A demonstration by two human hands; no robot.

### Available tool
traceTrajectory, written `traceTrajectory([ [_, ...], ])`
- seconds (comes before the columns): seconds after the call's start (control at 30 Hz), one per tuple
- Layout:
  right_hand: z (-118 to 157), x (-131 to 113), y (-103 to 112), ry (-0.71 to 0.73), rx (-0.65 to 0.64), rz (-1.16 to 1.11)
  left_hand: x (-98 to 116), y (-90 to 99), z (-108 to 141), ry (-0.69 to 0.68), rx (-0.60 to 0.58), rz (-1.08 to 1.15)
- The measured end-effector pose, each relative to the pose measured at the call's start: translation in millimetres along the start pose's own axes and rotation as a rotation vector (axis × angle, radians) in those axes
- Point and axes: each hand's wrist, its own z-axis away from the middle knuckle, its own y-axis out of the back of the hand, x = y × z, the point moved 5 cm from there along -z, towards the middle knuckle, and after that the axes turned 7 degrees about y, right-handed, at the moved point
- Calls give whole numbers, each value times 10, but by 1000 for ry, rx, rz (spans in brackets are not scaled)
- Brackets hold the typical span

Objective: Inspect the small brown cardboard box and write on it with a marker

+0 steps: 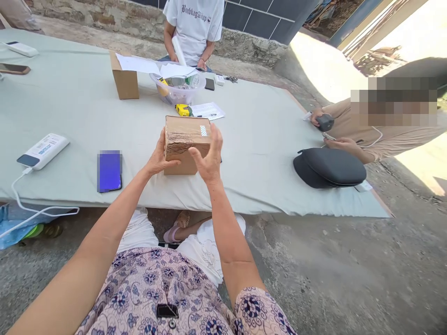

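A small taped cardboard box (185, 132) is held between both my hands over the grey-green cloth-covered table (251, 139). My left hand (159, 158) grips its left side with the thumb across the front. My right hand (209, 156) wraps the right side, fingers over the top edge near a small white label. The box rests on or just above the cloth; I cannot tell which.
A phone (109, 170) and a white power bank (42, 150) with cable lie at my left. Behind the box are a yellow tape measure (183, 110), papers, a clear bowl (178, 90) and an open carton (124, 77). A black case (330, 167) lies right. Two other people sit at the table.
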Motion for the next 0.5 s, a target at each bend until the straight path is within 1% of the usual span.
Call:
traceTrajectory([
  [0.07,123,350,135,-120,52,-87,8,0,25,26,22,18],
  [0.1,201,528,171,-204,33,-56,9,-1,34,36,28,30],
  [0.13,292,696,184,-305,-25,18,9,-5,39,44,28,44],
  [0.2,503,954,140,-497,-246,192,10,-15,42,57,23,69],
  [0.23,604,1027,111,-552,-341,250,13,-20,40,64,19,83],
  [0.3,757,1079,58,-580,-437,279,17,-32,36,82,2,119],
  [0.33,809,1082,40,-586,-448,261,18,-39,35,94,-9,138],
  [0.43,868,1072,39,-616,-429,181,-4,-52,43,133,-34,168],
  [0.47,859,1064,64,-635,-410,151,-22,-53,49,141,-35,165],
  [0.5,835,1047,109,-660,-357,86,-45,-53,57,143,-32,161],
])
